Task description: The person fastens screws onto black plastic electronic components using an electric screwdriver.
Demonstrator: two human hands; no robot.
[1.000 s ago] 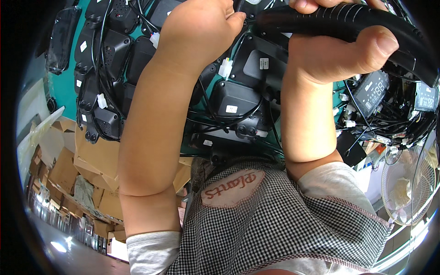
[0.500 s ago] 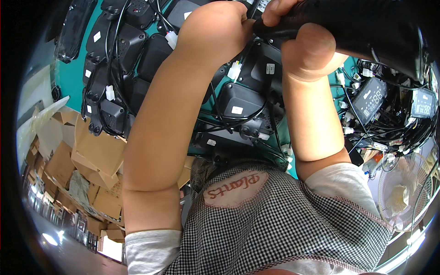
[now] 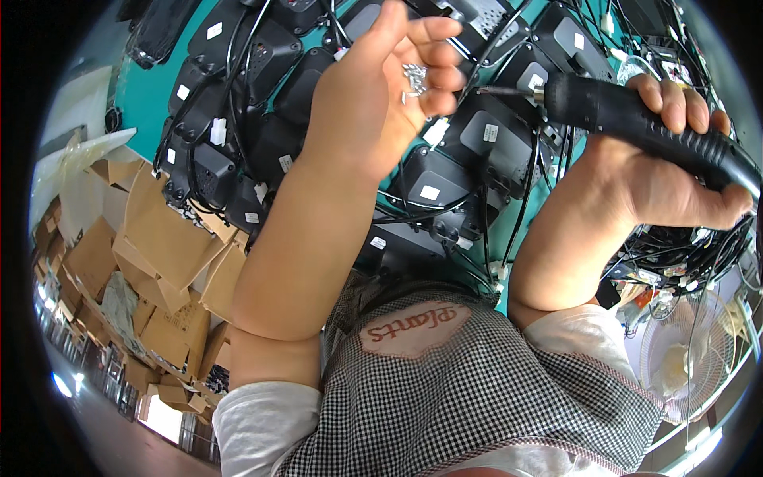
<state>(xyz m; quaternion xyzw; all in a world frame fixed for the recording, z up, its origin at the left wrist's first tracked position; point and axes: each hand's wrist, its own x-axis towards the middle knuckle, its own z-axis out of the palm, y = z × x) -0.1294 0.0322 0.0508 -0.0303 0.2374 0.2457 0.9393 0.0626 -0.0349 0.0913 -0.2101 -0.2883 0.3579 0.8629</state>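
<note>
My left hand [image 3: 362,111] is turned palm up with its fingers curled, cupping several small silver screws [image 3: 414,79]. In my right hand [image 3: 636,183] lies a black electric screwdriver [image 3: 596,107], its bit pointing left toward the left fingertips without touching them. Beneath both hands, black plastic device housings [image 3: 497,139] with white labels cover a green table mat [image 3: 143,119]. Black cables with white connectors [image 3: 435,131] run across the housings. Part of the housings is hidden behind my left forearm.
Bundled black cables [image 3: 675,258] are heaped at the right, under my right hand. A fan [image 3: 675,366] stands at the lower right. Open cardboard boxes [image 3: 163,238] are stacked at the left beyond the table edge. A dark wrapped object [image 3: 163,32] lies at the far left.
The hands have moved apart. My left hand has turned open, showing screws in its palm. My right hand has swung right and down with the screwdriver, whose bit now shows.
</note>
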